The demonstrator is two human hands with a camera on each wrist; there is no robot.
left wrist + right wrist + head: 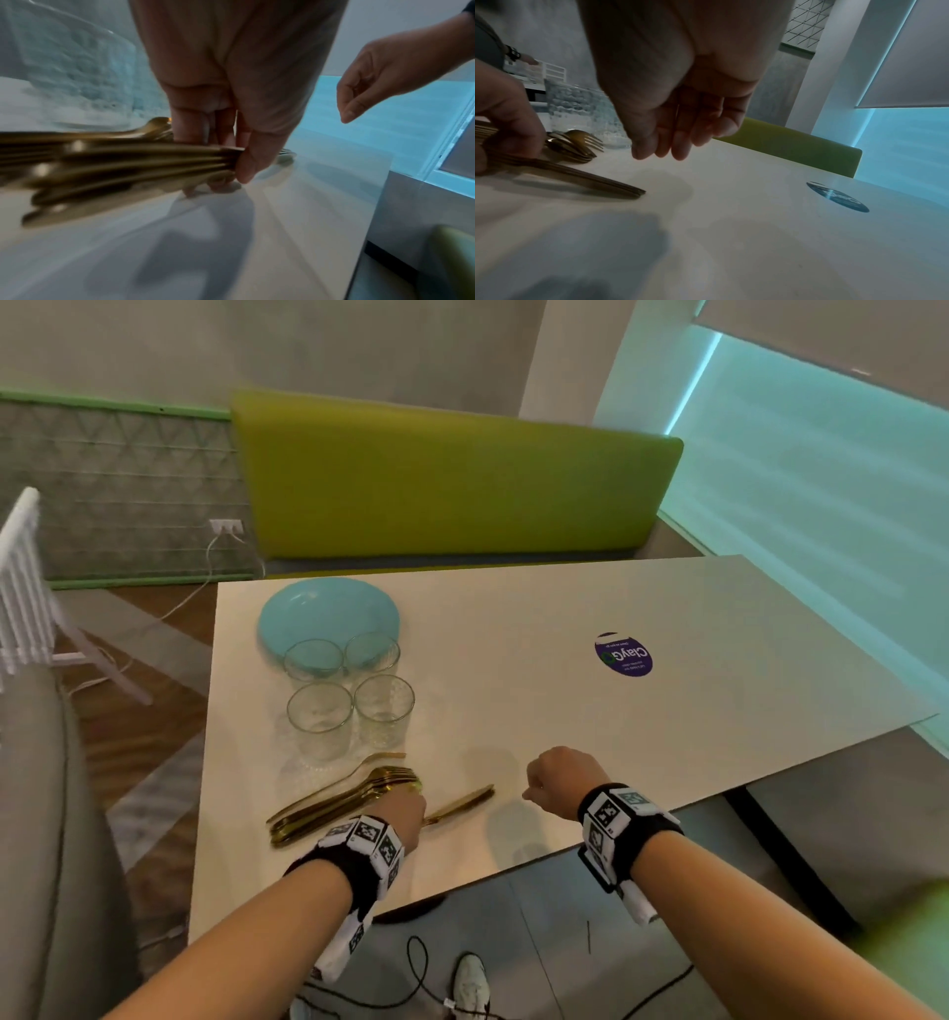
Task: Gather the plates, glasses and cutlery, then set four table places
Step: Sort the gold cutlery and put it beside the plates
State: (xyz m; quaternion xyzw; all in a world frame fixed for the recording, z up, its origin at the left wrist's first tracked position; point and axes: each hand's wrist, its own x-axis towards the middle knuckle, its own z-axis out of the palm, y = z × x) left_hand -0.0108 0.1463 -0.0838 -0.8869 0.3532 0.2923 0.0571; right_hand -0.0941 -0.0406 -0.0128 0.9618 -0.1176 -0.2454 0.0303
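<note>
Landmark: purple round sticker on the white table; all places below given from it.
Cutlery: gold bundle of forks, spoons and knives, lying well left of the sticker and nearer the table's front edge; knife tips fanned toward the sticker.
Left hand: fingers and thumb curled round the middle of the cutlery bundle, pinching it against the table.
Right hand: nearer than the sticker and slightly left, above the table, fingers loosely curled, nothing held.
Glasses: four clear textured tumblers in a tight square, left of the sticker, just beyond the cutlery.
Plates: pale blue stack, farthest left and behind the glasses; count not readable.
Cutlery handling: likely stiff, smooth metal, prone to sliding and splaying; best gripped mid-handle, pieces peeled off one at a time.
Glasses handling: probably fragile; textured wall should help grip; best taken round the body, singly.
Plates handling: probably heavy as a stack; best lifted by opposite rims.
</note>
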